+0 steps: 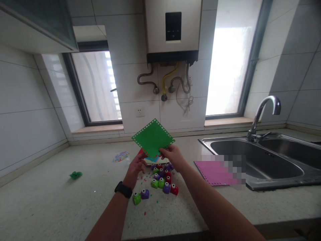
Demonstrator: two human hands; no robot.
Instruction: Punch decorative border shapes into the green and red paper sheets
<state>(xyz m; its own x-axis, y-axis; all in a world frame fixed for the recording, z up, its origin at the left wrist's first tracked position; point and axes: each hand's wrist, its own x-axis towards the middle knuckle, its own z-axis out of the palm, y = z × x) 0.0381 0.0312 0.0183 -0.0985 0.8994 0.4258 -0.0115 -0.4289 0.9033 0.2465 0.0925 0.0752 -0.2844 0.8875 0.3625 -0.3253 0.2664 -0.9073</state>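
Observation:
A green sheet of paper (153,139) with punched holes along its edges is held up, tilted corner-down, over the counter. My right hand (172,154) pinches it near its lower right edge. Beside its lower left edge is my left hand (136,167), wearing a black watch, fingers apart; whether its fingertips touch the paper I cannot tell. Beneath the green sheet lies a stack of coloured paper (160,161), partly hidden. Several small craft punches in red, purple and green, such as a green punch (136,198) and a red punch (174,189), stand between my forearms.
A pink punched sheet (213,172) lies at the right beside the steel sink (205,142) with its faucet (263,110). On the left are a pile of paper bits (120,156) and a crumpled green scrap (75,175). A water heater (173,30) hangs on the wall.

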